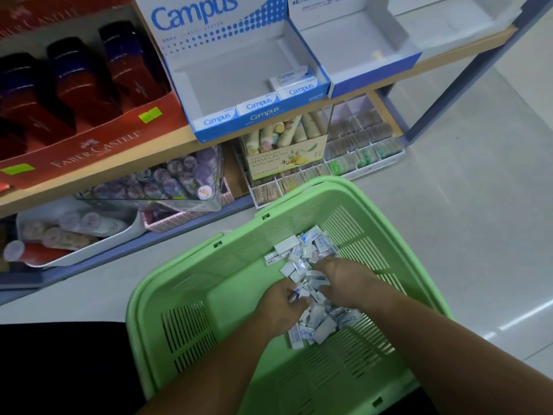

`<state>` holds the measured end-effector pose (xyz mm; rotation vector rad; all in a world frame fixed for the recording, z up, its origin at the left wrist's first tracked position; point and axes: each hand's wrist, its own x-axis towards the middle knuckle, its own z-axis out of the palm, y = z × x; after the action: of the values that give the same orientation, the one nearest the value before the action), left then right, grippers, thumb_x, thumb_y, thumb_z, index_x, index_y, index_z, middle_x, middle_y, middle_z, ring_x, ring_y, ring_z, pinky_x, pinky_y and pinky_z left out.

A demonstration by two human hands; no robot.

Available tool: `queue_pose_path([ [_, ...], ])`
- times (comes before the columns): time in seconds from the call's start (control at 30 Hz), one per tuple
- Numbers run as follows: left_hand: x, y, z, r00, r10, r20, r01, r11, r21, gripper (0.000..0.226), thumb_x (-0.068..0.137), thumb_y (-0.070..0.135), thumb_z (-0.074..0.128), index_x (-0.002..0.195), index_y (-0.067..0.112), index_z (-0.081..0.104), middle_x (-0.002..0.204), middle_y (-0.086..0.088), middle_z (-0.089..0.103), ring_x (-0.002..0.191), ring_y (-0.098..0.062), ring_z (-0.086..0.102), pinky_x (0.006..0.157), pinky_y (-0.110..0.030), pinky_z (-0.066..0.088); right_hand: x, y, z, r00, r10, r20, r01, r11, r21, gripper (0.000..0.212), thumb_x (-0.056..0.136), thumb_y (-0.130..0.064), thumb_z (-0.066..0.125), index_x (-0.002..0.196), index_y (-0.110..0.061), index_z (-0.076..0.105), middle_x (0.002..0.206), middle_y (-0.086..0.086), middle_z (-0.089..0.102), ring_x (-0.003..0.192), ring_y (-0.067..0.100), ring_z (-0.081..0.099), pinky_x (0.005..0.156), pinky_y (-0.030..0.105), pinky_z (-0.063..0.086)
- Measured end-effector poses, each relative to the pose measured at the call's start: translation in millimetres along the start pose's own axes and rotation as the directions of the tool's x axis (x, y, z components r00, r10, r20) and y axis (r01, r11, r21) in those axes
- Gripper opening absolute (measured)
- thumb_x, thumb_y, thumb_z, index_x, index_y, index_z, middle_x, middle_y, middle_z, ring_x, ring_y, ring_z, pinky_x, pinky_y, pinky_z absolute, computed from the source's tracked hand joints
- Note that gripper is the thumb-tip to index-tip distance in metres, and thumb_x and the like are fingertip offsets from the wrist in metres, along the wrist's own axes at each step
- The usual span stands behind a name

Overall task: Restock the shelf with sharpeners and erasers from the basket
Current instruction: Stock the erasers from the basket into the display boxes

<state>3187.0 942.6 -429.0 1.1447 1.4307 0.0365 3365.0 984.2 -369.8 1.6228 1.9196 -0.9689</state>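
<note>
A green plastic basket (pixel 185 283) sits on the floor below me, with a heap of small white-and-blue wrapped erasers (pixel 311 253) along its right side. Both hands are down in that heap. My left hand (pixel 278 310) has its fingers curled around a few erasers. My right hand (pixel 344 280) lies on the pile with its fingers buried among the packets, also gathering some. On the shelf above stands the blue-and-white Campus display box (pixel 209 70), holding several erasers (pixel 260 104) lined along its front edge and otherwise bare inside.
A second blue-and-white display box (pixel 374 67) stands right of the Campus box. A red Faber-Castell tray (pixel 89 145) with dark boxes fills the shelf's left. Below are tape rolls (pixel 167 178), a hand cream box (pixel 284 157) and divided trays (pixel 359 139). Grey floor lies to the right.
</note>
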Motion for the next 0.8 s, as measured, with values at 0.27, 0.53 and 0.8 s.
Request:
queue_pose_path([
  [0.27,-7,11,-23,0.998,-0.003,-0.063,-0.009,0.984,-0.177,0.028,0.085,0.027,0.079,0.089,0.012,0.055,0.080,-0.004,0.056,0.069,-0.016,0.049,0.069,-0.029,0.046,-7,-9,-27,0.999,0.033,-0.041,-0.022,0.967,0.253,0.022,0.092,-0.027,0.067,0.101,-0.019,0.048,0.092,0.002,0.058,0.088,0.025,0.063,0.071,0.030,0.049],
  [0.53,-42,52,-66,1.000,-0.009,-0.003,0.008,0.964,-0.266,0.016,0.087,0.025,0.072,0.089,0.020,0.057,0.079,-0.007,0.057,0.070,-0.019,0.049,0.056,-0.028,0.039,-47,-37,-81,0.997,0.006,0.074,-0.052,0.773,0.632,0.046,0.098,-0.007,0.062,0.140,-0.005,0.042,0.124,0.018,0.061,0.085,0.022,0.071,0.075,0.033,0.062],
  [0.8,-121,150,-123,0.981,0.141,0.130,-0.101,0.957,-0.271,0.010,0.094,0.020,0.069,0.100,0.013,0.070,0.077,0.000,0.071,0.065,-0.015,0.062,0.056,-0.023,0.046,-121,-53,-173,0.996,-0.088,-0.011,0.066,0.647,0.759,0.026,0.084,0.016,0.060,0.096,-0.005,0.054,0.082,0.024,0.067,0.073,0.031,0.071,0.076,0.044,0.063],
])
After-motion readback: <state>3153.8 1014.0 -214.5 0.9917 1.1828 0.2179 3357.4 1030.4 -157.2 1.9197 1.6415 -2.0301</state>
